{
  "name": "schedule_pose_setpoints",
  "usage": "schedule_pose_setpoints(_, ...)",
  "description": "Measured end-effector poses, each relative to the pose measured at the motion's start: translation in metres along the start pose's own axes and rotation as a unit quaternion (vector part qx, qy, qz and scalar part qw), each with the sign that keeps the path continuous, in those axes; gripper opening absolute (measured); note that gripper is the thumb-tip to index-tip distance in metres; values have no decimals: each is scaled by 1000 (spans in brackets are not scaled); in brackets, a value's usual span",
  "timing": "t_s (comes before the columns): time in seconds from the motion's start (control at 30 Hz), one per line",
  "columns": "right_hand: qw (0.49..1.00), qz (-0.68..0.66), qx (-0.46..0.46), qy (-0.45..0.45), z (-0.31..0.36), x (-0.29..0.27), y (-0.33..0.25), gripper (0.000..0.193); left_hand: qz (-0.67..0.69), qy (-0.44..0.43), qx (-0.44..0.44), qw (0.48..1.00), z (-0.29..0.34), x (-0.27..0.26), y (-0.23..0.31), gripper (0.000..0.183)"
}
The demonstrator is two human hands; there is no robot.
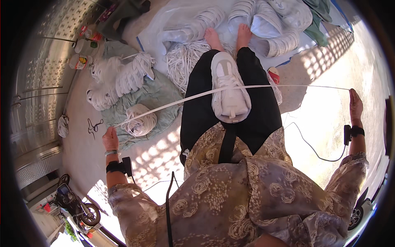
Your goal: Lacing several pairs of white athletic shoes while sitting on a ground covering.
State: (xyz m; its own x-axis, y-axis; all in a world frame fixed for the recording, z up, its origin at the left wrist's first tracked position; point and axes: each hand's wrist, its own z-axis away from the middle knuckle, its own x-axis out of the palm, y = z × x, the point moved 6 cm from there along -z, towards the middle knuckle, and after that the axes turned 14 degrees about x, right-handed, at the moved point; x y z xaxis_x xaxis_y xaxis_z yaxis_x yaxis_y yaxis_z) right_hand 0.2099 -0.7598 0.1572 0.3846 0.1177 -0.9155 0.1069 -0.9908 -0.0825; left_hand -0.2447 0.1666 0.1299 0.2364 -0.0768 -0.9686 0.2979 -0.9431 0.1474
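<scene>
A white shoe upper (230, 92) rests on my lap between my black-trousered thighs, its heel end toward me. A long white shoelace (185, 99) runs across it, stretched nearly straight out to both sides. Out to the left, my left hand (110, 138) is closed on one end of the lace. At the far right, my right hand (355, 105) pinches the other end, arm spread wide. Where the lace passes the shoe, it crosses near the upper's lacing area; I cannot tell how it threads there.
A heap of loose white laces (185, 61) lies ahead-left. Rows of nested white shoe uppers (282, 43) lie on a pale sheet beyond my bare feet. More uppers (123, 82) and a wound bundle (140, 120) sit on green cloth. A black cable (314, 150) curves across the floor at right.
</scene>
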Motion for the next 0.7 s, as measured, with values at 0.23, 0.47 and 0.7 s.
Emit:
schedule_pose_setpoints(0.23,975,212,12,-62,-61,-49,135,41,226,102,-238,939,33,-83,-117,11)
schedule_pose_setpoints(0.47,957,114,265,-24,-53,-67,95,30,226,106,-408,878,25,-114,-126,26)
schedule_pose_setpoints(0.7,562,-446,357,-598,124,52,-221,28,469,-395,-238,753,-17,60,134,34)
